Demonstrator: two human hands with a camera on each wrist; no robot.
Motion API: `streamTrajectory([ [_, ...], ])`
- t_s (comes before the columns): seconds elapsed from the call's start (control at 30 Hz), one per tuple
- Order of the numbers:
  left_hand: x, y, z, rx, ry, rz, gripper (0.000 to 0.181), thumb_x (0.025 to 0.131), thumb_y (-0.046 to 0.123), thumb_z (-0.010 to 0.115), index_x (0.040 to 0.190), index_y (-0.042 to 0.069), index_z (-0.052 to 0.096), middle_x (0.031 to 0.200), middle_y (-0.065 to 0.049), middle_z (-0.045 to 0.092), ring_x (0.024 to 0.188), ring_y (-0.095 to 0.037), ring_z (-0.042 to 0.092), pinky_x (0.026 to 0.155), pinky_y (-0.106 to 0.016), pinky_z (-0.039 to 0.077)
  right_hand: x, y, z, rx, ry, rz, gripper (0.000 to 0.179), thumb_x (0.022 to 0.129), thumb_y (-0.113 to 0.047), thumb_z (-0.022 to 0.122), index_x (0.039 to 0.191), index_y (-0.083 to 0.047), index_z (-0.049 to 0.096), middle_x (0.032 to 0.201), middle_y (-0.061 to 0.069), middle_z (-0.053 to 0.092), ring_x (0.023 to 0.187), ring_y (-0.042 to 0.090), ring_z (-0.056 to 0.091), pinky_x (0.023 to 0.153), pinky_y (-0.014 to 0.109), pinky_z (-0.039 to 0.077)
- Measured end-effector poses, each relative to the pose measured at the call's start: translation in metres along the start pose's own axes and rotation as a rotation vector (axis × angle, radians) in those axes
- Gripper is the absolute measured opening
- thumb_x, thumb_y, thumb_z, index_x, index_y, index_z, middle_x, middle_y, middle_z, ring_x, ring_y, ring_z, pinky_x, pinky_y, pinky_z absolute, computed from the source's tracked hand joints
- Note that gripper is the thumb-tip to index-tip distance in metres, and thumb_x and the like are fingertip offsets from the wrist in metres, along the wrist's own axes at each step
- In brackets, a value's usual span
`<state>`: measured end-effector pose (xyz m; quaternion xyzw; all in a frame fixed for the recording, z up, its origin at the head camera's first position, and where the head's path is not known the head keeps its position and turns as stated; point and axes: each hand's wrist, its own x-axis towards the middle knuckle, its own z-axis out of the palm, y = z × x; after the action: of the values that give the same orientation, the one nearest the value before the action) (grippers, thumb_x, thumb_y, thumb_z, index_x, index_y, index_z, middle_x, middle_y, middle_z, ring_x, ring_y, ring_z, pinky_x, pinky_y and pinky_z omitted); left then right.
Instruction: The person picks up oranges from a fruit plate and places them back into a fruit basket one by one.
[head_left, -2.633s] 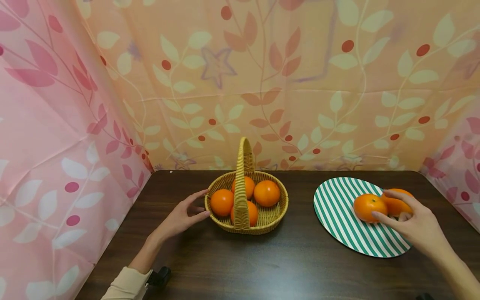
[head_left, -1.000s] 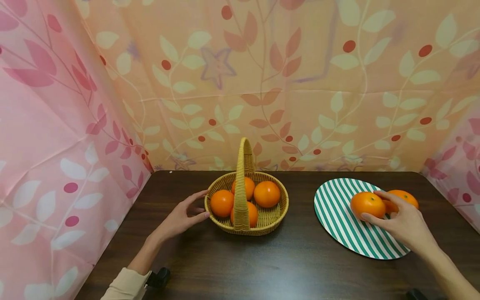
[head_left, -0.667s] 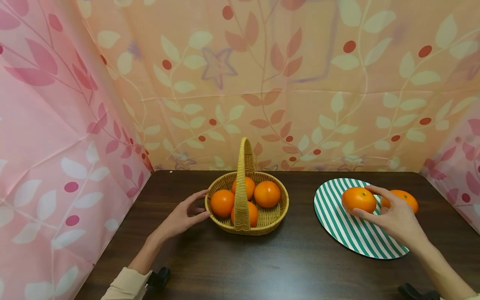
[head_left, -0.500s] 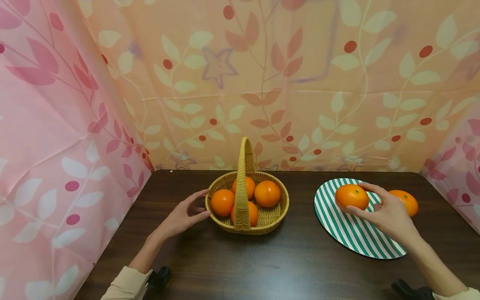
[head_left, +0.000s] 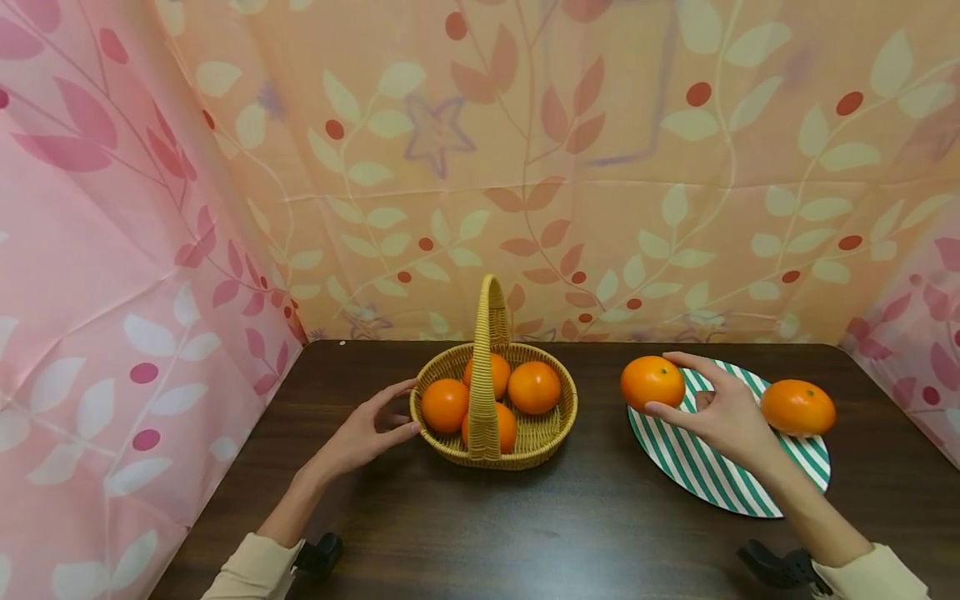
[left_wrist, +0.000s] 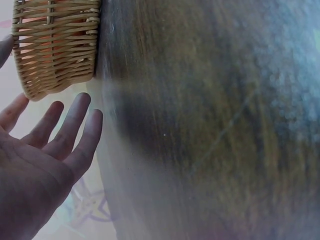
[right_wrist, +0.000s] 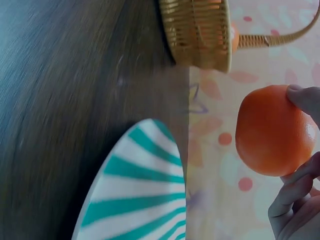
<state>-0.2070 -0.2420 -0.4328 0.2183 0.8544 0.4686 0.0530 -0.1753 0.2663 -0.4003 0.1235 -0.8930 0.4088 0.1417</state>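
My right hand (head_left: 723,417) pinches an orange (head_left: 651,385) between thumb and fingers. The right wrist view shows this orange (right_wrist: 272,131) raised above the table, clear of the striped placemat. A second orange (head_left: 797,407) lies on the right part of the green-and-white placemat (head_left: 720,483). My left hand (head_left: 363,433) touches the left rim of a wicker basket (head_left: 536,442) with thumb and index finger. In the left wrist view the other fingers of the left hand (left_wrist: 45,155) stretch out loosely below the basket. Several oranges (head_left: 534,387) sit inside it.
An arched handle (head_left: 483,367) rises over the middle of the basket. Dark wood table (head_left: 585,525) lies between basket and placemat. Behind stands a floral curtain (head_left: 600,208), with a pink one (head_left: 112,292) at the left.
My right hand has lifted one orange off the placemat and carried it left toward the basket, leaving the second orange fully visible. My left hand has stayed at the basket rim.
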Motion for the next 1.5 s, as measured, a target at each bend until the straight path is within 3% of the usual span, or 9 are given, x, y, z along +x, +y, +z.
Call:
streamTrajectory([
  [0.27, 0.0, 0.0, 0.0, -0.009, -0.005, 0.0, 0.071, 0.096, 0.023, 0.074, 0.156, 0.011, 0.039, 0.15, -0.019, 0.045, 0.109, -0.034, 0.067, 0.086, -0.034, 0.057, 0.009, -0.015, 0.02, 0.091, -0.017, -0.058, 0.07, 0.08, -0.017, 0.09, 0.141, -0.013, 0.057, 0.085, 0.011, 0.047, 0.04, 0.011, 0.035, 0.037, 0.028, 0.034],
  [0.47, 0.0, 0.0, 0.0, -0.013, -0.009, -0.002, 0.07, 0.096, 0.023, 0.074, 0.156, 0.011, 0.039, 0.151, -0.019, 0.044, 0.109, -0.034, 0.067, 0.085, -0.033, 0.057, 0.014, -0.021, 0.035, 0.133, -0.014, -0.089, 0.071, 0.078, -0.009, 0.09, 0.14, -0.01, 0.058, 0.101, 0.011, 0.056, 0.042, 0.005, 0.032, 0.038, 0.026, 0.032],
  [0.77, 0.0, 0.001, 0.0, -0.013, -0.008, -0.01, 0.07, 0.096, 0.023, 0.074, 0.156, 0.012, 0.039, 0.151, -0.02, 0.043, 0.109, -0.035, 0.067, 0.084, -0.033, 0.058, 0.02, -0.043, 0.054, 0.224, -0.05, -0.121, 0.066, 0.077, -0.019, 0.092, 0.136, -0.019, 0.062, 0.106, 0.003, 0.059, 0.044, 0.016, 0.039, 0.04, 0.027, 0.035],
  [1.03, 0.0, 0.001, 0.0, -0.028, -0.017, -0.007, 0.07, 0.097, 0.023, 0.073, 0.156, 0.013, 0.039, 0.152, -0.021, 0.042, 0.11, -0.037, 0.066, 0.085, -0.033, 0.058, 0.02, -0.054, 0.076, 0.231, -0.056, -0.16, 0.065, 0.074, -0.023, 0.094, 0.132, -0.02, 0.065, 0.106, -0.004, 0.061, 0.044, 0.015, 0.036, 0.041, 0.027, 0.032],
  [1.27, 0.0, 0.001, 0.0, -0.028, -0.015, -0.016, 0.07, 0.097, 0.024, 0.073, 0.156, 0.014, 0.039, 0.152, -0.021, 0.042, 0.11, -0.037, 0.066, 0.084, -0.034, 0.058, 0.019, -0.058, 0.095, 0.259, -0.087, -0.181, 0.063, 0.076, -0.023, 0.093, 0.132, -0.016, 0.065, 0.111, 0.0, 0.064, 0.046, 0.016, 0.035, 0.043, 0.025, 0.031],
  [1.5, 0.0, 0.001, 0.0, -0.023, -0.015, -0.019, 0.07, 0.097, 0.025, 0.073, 0.157, 0.014, 0.039, 0.151, -0.021, 0.043, 0.111, -0.038, 0.065, 0.085, -0.035, 0.058, 0.016, -0.061, 0.099, 0.236, -0.117, -0.153, 0.066, 0.076, -0.029, 0.093, 0.134, -0.016, 0.064, 0.114, -0.001, 0.063, 0.046, 0.018, 0.038, 0.045, 0.025, 0.033],
])
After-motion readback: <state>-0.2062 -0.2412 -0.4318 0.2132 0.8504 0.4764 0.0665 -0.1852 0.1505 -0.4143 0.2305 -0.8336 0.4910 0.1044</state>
